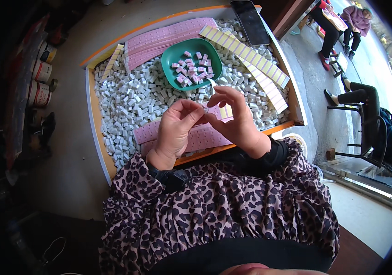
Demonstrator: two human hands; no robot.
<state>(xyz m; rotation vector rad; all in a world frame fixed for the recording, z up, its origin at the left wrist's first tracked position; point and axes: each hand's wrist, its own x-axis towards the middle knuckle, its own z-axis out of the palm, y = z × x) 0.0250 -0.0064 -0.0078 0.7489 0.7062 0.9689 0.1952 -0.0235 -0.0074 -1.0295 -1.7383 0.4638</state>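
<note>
Over the near half of a shallow tray, my two hands meet fingertip to fingertip. My left hand (175, 126) is closed, thumb pressed to its fingers on a small whitish piece (206, 110), mostly covered. Against the same spot comes my right hand (238, 120), its thumb and a finger curled in and the others bent outward; what it pinches is hidden. Just beyond is a green bowl (169, 73) holding several small white blocks with pink faces (193, 73). Pink sheets with rows of small marks (205, 137) lie beneath my hands.
Loose white blocks (129, 103) fill the orange-edged tray (96, 123). More pink sheets (159, 39), yellow-striped strips (251, 55) and a dark phone (251, 22) lie toward its far side. Cans (42, 71) stand left; a chair (379, 137) and seated people are at right.
</note>
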